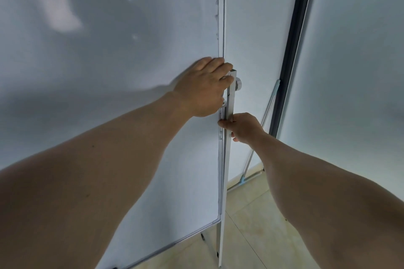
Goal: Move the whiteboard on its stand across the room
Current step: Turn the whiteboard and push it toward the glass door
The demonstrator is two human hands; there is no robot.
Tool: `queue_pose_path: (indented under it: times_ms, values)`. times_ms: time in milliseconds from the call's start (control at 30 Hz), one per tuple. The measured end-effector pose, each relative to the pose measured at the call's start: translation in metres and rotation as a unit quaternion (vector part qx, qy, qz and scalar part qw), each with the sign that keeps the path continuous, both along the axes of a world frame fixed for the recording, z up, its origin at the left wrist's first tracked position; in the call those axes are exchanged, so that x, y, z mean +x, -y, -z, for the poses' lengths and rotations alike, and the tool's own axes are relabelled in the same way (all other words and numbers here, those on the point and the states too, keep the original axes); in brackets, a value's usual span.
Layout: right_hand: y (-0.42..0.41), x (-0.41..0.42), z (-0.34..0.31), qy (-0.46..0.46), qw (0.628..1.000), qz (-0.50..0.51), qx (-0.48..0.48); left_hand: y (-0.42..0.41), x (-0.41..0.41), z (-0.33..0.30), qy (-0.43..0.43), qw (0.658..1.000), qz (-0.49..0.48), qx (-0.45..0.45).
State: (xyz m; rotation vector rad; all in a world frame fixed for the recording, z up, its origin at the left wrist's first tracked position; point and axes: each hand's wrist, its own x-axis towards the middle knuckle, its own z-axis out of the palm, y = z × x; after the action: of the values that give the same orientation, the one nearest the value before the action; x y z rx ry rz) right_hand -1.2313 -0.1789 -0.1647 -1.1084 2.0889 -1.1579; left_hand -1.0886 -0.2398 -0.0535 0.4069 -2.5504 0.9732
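Observation:
A large whiteboard (109, 54) with a thin metal frame fills the left and middle of the head view. Its right edge runs straight down the picture. A silver upright of the stand (226, 170) runs alongside that edge, with a round knob (238, 83) near its top. My left hand (203, 88) lies over the board's right edge at the top of the upright, fingers curled round it. My right hand (242, 128) grips the upright just below, thumb in front.
A pale wall stands close behind the board, with a dark vertical door or window frame (290, 54) to the right. A thin metal pole (260, 135) leans against the wall. Beige floor tiles (258, 233) show at the bottom right.

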Motion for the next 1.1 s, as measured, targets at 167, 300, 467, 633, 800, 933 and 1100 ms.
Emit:
queue_pose_path:
  times_ms: [167, 300, 467, 633, 800, 933, 1100]
  values:
    - [0.015, -0.002, -0.001, 0.002, 1.0, -0.002, 0.006, 0.011, -0.003, -0.002, 0.008, 1.0, -0.015, 0.013]
    - [0.025, -0.004, 0.0, -0.002, 1.0, 0.0, 0.002, 0.018, -0.006, -0.003, 0.013, 0.999, -0.031, 0.029]
    - [0.036, -0.005, 0.0, -0.01, 1.0, -0.004, -0.004, 0.023, -0.01, -0.003, 0.004, 0.999, -0.037, 0.036]
    - [0.044, -0.008, 0.0, 0.0, 1.0, -0.005, -0.004, 0.031, -0.012, -0.002, 0.011, 0.998, -0.048, 0.038]
    - [0.052, -0.011, 0.001, -0.01, 1.0, -0.004, -0.005, 0.034, -0.015, 0.0, 0.003, 0.997, -0.055, 0.057]
    - [0.056, -0.011, 0.004, -0.04, 0.999, 0.001, 0.003, 0.034, 0.006, 0.006, -0.015, 0.996, -0.057, 0.065]
    - [0.042, 0.001, 0.004, -0.105, 0.993, 0.038, 0.046, 0.026, 0.06, 0.009, -0.041, 0.996, -0.062, 0.055]
